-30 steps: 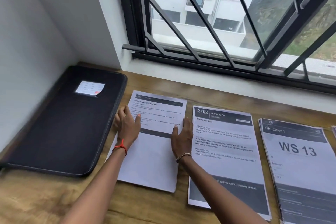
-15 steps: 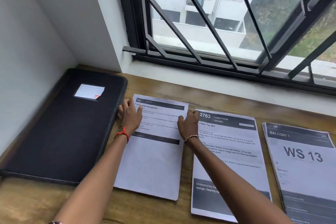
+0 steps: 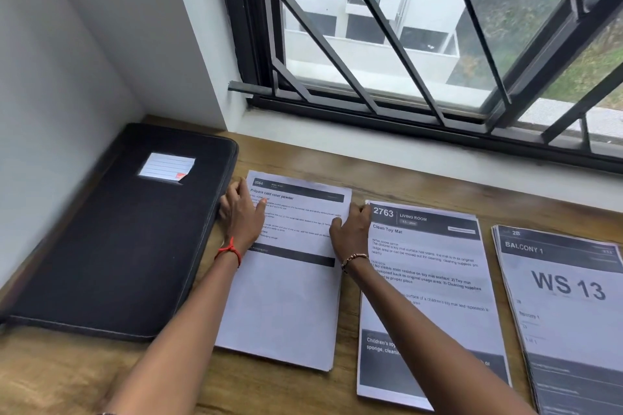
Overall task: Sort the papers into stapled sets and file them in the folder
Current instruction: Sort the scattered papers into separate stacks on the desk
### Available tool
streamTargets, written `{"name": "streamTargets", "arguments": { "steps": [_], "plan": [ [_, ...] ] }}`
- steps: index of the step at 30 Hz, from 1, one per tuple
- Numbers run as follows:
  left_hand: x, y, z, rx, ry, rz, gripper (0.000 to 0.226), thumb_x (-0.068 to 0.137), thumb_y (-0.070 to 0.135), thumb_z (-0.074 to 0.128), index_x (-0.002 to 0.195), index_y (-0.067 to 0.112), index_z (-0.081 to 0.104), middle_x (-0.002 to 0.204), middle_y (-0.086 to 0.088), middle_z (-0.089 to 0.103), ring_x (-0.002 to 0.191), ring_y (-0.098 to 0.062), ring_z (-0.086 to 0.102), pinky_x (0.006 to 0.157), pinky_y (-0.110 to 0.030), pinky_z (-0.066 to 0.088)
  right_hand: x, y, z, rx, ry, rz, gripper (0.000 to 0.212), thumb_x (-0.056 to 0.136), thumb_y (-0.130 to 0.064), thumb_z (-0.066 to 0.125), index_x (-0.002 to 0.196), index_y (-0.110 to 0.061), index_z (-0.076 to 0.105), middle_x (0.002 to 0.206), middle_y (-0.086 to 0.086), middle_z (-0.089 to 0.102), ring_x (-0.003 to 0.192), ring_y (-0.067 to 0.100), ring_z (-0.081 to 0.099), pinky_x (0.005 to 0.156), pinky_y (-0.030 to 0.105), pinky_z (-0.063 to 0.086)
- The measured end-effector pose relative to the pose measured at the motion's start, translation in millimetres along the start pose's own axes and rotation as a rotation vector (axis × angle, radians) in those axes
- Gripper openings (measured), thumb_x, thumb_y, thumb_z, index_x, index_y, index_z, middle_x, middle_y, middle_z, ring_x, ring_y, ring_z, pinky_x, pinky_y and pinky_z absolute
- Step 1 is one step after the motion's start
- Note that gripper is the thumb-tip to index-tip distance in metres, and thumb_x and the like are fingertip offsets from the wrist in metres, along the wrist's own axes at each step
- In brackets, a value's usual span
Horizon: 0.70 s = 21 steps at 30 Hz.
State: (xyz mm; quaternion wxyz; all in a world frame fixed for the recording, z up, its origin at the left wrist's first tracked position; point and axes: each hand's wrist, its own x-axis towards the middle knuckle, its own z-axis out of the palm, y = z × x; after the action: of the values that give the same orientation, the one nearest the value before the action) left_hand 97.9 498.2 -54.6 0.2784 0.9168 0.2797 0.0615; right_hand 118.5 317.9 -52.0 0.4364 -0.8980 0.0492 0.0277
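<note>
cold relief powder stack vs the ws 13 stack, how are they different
The cold relief powder stack has the left hand and right hand at its side edges; the WS 13 stack is untouched. The cold relief powder stack lies beside the black folder; the WS 13 stack sits far right, cut by the frame. The first shows small text, the WS 13 stack large lettering. Both lie flat on the wooden table.

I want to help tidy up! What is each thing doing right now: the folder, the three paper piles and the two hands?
Folder: closed, flat on the table.
Left pile: flat, a hand at each side.
Middle pile: flat, partly hidden by an arm.
Right pile: flat, untouched, edges slightly fanned.
Left hand: resting on left pile's left edge, fingers straight.
Right hand: at left pile's right edge; grip unclear.
</note>
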Motion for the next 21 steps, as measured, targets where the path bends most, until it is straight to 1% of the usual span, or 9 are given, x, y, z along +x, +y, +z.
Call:
{"name": "streamTargets", "arguments": {
  "steps": [2, 4, 7, 10, 14, 17, 19, 21],
  "plan": [
    [2, -1, -2, -0.036, 0.003, -0.024, 0.061, 0.090, 0.026, 0.057, 0.142, 0.009, 0.030, 0.144, -0.013, 0.028, 0.128, -0.033, 0.027, 0.105, -0.044, 0.024, 0, 1, 0, 0.013, -0.008, -0.010, 0.031, 0.082, 0.005, 0.047, 0.112, 0.012, 0.048, 0.122, 0.020, 0.037, 0.124, 0.031, 0.033, 0.104, 0.023, 0.025],
    [3, -3, -3, -0.097, 0.032, -0.031, 0.061, 0.087, 0.023, 0.063, 0.140, 0.011, 0.036, 0.140, -0.012, 0.034, 0.126, -0.032, 0.030, 0.103, -0.041, 0.026, -1, 2, 0, 0.017, -0.013, -0.030, 0.034, 0.083, 0.005, 0.047, 0.117, 0.010, 0.047, 0.126, 0.020, 0.036, 0.129, 0.031, 0.030, 0.106, 0.023, 0.023],
    [0, -2, 0, -0.196, 0.112, -0.011, 0.055, 0.081, 0.016, 0.069, 0.132, 0.010, 0.047, 0.134, -0.010, 0.041, 0.122, -0.031, 0.036, 0.099, -0.040, 0.029, -2, 5, -1, 0.022, -0.009, -0.056, 0.039, 0.083, 0.005, 0.049, 0.122, 0.007, 0.046, 0.131, 0.020, 0.034, 0.135, 0.031, 0.025, 0.111, 0.027, 0.021],
    [-6, -3, 6, -0.197, 0.187, 0.047, 0.044, 0.080, 0.011, 0.069, 0.121, 0.007, 0.054, 0.127, -0.013, 0.048, 0.116, -0.033, 0.042, 0.096, -0.041, 0.031, -3, 7, -1, 0.013, -0.002, -0.074, 0.040, 0.083, 0.004, 0.050, 0.123, 0.005, 0.045, 0.130, 0.020, 0.035, 0.133, 0.031, 0.027, 0.110, 0.027, 0.022],
    [-9, -6, 11, -0.170, 0.244, 0.113, 0.036, 0.078, 0.007, 0.069, 0.113, 0.008, 0.060, 0.122, -0.014, 0.051, 0.111, -0.033, 0.047, 0.094, -0.045, 0.035, -4, 9, 1, 0.014, 0.014, -0.099, 0.038, 0.083, 0.004, 0.051, 0.120, 0.005, 0.046, 0.124, 0.020, 0.038, 0.126, 0.032, 0.034, 0.107, 0.028, 0.027],
    [-9, -6, 12, -0.167, 0.262, 0.148, 0.037, 0.078, 0.005, 0.068, 0.114, 0.007, 0.059, 0.123, -0.014, 0.053, 0.111, -0.034, 0.049, 0.094, -0.048, 0.039, -4, 10, 2, 0.012, 0.026, -0.113, 0.037, 0.082, 0.004, 0.052, 0.119, 0.004, 0.047, 0.122, 0.020, 0.039, 0.121, 0.031, 0.037, 0.103, 0.025, 0.027],
    [-9, -6, 12, -0.170, 0.261, 0.151, 0.041, 0.080, 0.005, 0.067, 0.120, 0.004, 0.057, 0.126, -0.016, 0.053, 0.114, -0.035, 0.048, 0.096, -0.047, 0.037, -4, 10, 1, 0.010, 0.033, -0.123, 0.037, 0.082, 0.004, 0.052, 0.119, 0.004, 0.047, 0.122, 0.020, 0.039, 0.119, 0.031, 0.039, 0.103, 0.027, 0.029],
    [-9, -4, 12, -0.136, 0.227, 0.121, 0.049, 0.083, 0.010, 0.064, 0.130, 0.005, 0.050, 0.133, -0.015, 0.049, 0.122, -0.035, 0.042, 0.101, -0.047, 0.031, -4, 11, 1, 0.008, 0.032, -0.122, 0.037, 0.083, 0.003, 0.052, 0.119, 0.004, 0.047, 0.122, 0.019, 0.039, 0.120, 0.031, 0.038, 0.103, 0.027, 0.029]
  ]
}}
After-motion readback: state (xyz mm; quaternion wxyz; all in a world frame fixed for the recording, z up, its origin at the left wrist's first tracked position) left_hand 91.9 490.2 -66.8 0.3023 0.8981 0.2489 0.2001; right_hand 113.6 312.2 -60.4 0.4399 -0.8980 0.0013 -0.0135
